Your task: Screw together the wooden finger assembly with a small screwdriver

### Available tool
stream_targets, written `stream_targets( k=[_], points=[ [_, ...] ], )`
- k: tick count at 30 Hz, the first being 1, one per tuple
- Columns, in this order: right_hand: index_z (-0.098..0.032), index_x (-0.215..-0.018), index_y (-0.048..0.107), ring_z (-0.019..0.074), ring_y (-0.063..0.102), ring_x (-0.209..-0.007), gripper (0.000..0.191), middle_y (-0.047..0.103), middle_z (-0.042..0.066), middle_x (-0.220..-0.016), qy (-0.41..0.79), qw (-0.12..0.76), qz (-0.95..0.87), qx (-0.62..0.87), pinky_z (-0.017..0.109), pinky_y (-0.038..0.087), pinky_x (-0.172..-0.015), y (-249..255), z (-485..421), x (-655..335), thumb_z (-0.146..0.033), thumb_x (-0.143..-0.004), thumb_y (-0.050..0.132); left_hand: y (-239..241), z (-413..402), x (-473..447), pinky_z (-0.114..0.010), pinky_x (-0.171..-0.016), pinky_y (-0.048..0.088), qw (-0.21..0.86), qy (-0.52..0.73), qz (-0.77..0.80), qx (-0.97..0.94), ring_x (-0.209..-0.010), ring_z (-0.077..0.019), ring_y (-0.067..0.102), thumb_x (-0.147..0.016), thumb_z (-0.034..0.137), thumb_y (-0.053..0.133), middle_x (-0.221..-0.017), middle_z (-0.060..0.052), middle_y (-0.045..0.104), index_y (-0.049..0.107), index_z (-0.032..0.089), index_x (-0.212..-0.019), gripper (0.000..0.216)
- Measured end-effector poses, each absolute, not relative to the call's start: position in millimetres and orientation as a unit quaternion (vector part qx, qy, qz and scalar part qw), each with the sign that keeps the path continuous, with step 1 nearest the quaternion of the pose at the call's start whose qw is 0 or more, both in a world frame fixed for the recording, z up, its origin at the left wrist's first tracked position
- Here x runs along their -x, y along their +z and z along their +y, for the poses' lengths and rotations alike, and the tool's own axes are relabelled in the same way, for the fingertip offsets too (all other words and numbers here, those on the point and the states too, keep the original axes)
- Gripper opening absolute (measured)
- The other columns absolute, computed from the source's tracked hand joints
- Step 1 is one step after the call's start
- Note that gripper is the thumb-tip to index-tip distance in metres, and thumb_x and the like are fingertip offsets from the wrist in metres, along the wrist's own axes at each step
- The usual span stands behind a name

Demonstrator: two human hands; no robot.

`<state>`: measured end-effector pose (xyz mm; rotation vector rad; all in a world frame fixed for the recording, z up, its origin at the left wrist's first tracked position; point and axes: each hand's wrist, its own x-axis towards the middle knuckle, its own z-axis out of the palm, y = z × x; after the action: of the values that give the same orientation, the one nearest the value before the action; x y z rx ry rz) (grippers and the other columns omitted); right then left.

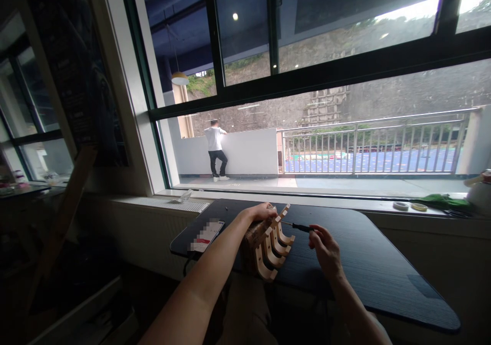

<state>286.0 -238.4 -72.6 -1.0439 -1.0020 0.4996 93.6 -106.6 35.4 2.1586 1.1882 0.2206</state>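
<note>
A wooden rack (273,248) stands at the table's near edge: several pale, curved wooden hooks are set on a darker brown wooden piece (253,236). My left hand (263,211) is closed over its top, near the far hook; some of its fingers are hidden behind the wood. In my right hand (325,245) is a screwdriver (303,227) with a black handle, pinched at the handle's end. Its thin shaft points left to the far hook. Whether the tip touches a screw is too small to tell.
On the dark table (368,253), a phone (207,236) lies at the left and a small dark bit (226,209) behind it. Tape rolls (401,206) and a green cloth (441,201) are on the windowsill. Outside the window, a person (215,148) stands by a white wall.
</note>
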Motion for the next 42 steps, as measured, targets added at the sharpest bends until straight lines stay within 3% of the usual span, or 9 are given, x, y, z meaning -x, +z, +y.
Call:
stream_targets(
  k=[5,12,26,35,42],
  points=[
    [-0.017,-0.101,0.058,0.0117,0.050,-0.052,0.040,0.054,-0.003,-0.060,0.227,0.723,-0.452,0.470,0.025,0.043,-0.052,-76,-235,-288,-0.048,-0.076,0.058,34,-105,-96,-0.028,-0.070,0.047,0.327,0.086,0.455,-0.823,-0.079,-0.0203,0.060,-0.068,0.049,0.056,-0.098,-0.004,0.061,0.046,0.021,-0.109,0.051],
    [-0.016,-0.090,0.063,0.0121,0.050,-0.053,0.041,0.057,0.000,-0.063,0.220,0.706,-0.424,0.523,0.024,0.043,-0.050,-73,-238,-290,-0.052,-0.071,0.061,37,-107,-94,-0.029,-0.068,0.048,0.332,0.087,0.452,-0.824,-0.078,-0.0209,0.061,-0.070,0.051,0.055,-0.095,-0.004,0.062,0.046,0.022,-0.110,0.051],
    [-0.015,-0.098,0.065,0.0137,0.052,-0.055,0.043,0.056,-0.001,-0.057,0.233,0.719,-0.445,0.480,0.027,0.045,-0.055,-74,-238,-288,-0.049,-0.071,0.062,39,-110,-93,-0.029,-0.072,0.048,0.327,0.081,0.457,-0.823,-0.084,-0.0209,0.060,-0.068,0.052,0.057,-0.104,-0.005,0.061,0.045,0.022,-0.113,0.055],
    [-0.017,-0.094,0.062,0.0104,0.042,-0.045,0.045,0.048,-0.005,-0.051,0.237,0.708,-0.418,0.517,0.023,0.035,-0.041,-71,-239,-287,-0.055,-0.068,0.062,39,-111,-95,-0.027,-0.068,0.048,0.325,0.084,0.453,-0.826,-0.081,-0.0210,0.061,-0.071,0.053,0.054,-0.101,-0.006,0.061,0.046,0.020,-0.110,0.052],
    [-0.019,-0.092,0.058,0.0125,0.050,-0.052,0.041,0.055,-0.003,-0.058,0.241,0.734,-0.424,0.473,0.026,0.045,-0.051,-67,-242,-284,-0.050,-0.066,0.065,39,-110,-95,-0.028,-0.071,0.047,0.324,0.080,0.456,-0.825,-0.083,-0.0211,0.060,-0.067,0.052,0.058,-0.106,-0.006,0.060,0.046,0.021,-0.111,0.055]
  ],
)
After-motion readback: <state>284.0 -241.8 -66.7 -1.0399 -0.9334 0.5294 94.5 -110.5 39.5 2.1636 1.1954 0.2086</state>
